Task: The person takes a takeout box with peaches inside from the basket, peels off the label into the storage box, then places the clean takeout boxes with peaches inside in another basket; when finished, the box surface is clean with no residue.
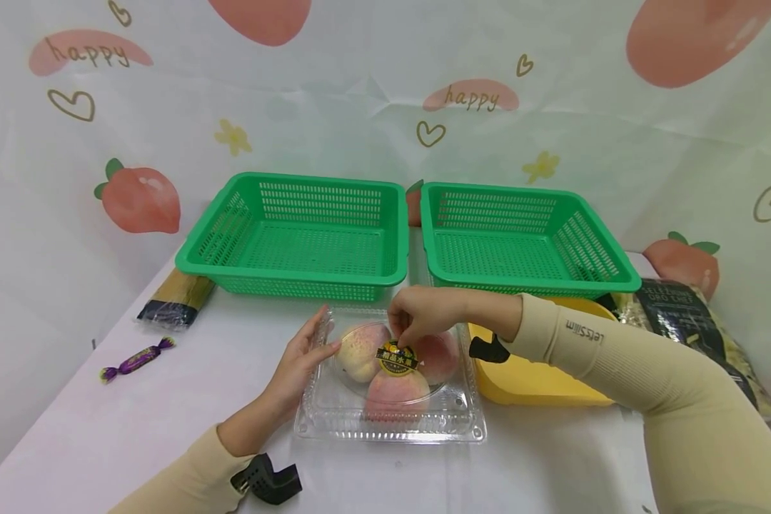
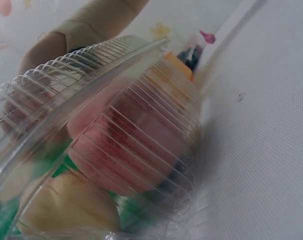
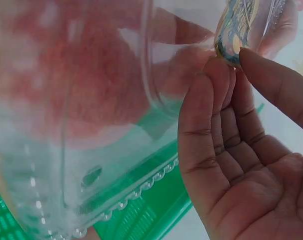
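A clear plastic clamshell box [image 1: 334,417] lies on the table with three peaches [image 1: 398,392] showing inside. My left hand [image 1: 293,371] grips its left side, thumb over the lid's edge. On top of the lid is a round black-and-gold sticker [image 1: 398,363]. Over it, my right hand [image 1: 424,314] pinches the sticker's far edge between thumb and fingertips. The right wrist view gives this close up, with the thumb tip right on the sticker [image 3: 236,32]. Through the ribbed wall in the left wrist view, a reddish peach [image 2: 131,145] shows; the left fingers are hidden there.
Two green baskets [image 1: 295,275] [image 1: 533,282] stand behind the box. A yellow bin [image 1: 546,385] is close on its right, partly under my right forearm. Packaged goods [image 1: 694,328] lie far right. On the left are a dark-and-gold packet [image 1: 176,296] and a purple wrapped candy [image 1: 138,359].
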Motion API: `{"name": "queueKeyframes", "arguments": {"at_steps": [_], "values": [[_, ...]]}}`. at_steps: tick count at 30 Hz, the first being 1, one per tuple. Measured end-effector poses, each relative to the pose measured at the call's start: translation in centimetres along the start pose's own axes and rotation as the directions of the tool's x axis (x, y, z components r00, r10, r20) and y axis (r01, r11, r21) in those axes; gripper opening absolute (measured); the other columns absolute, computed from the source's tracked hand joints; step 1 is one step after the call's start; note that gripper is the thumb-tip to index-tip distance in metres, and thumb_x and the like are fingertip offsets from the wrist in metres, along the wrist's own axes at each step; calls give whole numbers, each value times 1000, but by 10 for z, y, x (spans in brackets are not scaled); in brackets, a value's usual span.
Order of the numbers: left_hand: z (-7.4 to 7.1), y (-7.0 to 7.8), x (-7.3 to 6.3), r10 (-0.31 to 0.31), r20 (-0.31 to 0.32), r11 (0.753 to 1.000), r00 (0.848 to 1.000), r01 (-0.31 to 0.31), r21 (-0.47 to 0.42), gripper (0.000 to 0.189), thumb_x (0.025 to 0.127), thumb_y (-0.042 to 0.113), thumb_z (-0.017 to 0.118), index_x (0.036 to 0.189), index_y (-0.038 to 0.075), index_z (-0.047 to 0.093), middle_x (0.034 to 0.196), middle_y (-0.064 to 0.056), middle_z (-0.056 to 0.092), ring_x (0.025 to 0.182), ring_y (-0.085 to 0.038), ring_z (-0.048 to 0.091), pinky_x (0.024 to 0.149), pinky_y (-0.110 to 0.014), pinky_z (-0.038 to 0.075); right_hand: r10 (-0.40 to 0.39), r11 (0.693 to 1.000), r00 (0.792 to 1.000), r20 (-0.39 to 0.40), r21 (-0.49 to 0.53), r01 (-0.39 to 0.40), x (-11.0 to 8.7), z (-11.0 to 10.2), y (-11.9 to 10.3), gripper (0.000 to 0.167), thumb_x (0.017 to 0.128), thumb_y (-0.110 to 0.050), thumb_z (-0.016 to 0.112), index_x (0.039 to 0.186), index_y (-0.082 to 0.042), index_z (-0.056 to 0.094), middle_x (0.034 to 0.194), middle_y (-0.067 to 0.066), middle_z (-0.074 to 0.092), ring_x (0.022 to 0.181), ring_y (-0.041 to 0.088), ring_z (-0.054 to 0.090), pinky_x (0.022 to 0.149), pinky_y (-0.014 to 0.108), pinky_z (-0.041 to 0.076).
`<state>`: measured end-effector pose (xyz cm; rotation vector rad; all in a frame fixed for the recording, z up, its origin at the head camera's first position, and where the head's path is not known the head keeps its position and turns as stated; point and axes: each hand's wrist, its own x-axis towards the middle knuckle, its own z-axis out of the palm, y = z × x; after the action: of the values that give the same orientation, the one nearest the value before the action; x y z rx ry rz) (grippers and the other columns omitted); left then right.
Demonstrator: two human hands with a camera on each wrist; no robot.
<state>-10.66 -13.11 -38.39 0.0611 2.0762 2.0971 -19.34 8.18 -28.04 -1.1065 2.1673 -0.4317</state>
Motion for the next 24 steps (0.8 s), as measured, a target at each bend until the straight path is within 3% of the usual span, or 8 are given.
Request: {"name": "queueKeyframes", "arguments": {"at_steps": [10, 24], "values": [[0, -1, 1, -10, 2, 1000, 1000, 10, -23, 69, 95, 12, 48, 151, 9, 7, 157, -15, 7, 145, -30, 5, 118, -45, 8, 39, 999, 999, 33, 8, -40, 1, 1, 0, 7, 83, -5, 67, 78, 0, 65, 69, 2, 63, 60, 3, 50, 57, 15, 44], [-3, -2, 1, -6, 42, 1000, 999, 6, -13, 72, 94, 12, 47, 151, 9, 4, 157, -14, 2, 145, -30, 1, 118, -47, 6, 46, 997, 996, 72, 61, -51, 1, -3, 7, 7, 87, -4, 61, 81, -1, 60, 74, 2, 61, 66, 5, 54, 63, 18, 48]]}}
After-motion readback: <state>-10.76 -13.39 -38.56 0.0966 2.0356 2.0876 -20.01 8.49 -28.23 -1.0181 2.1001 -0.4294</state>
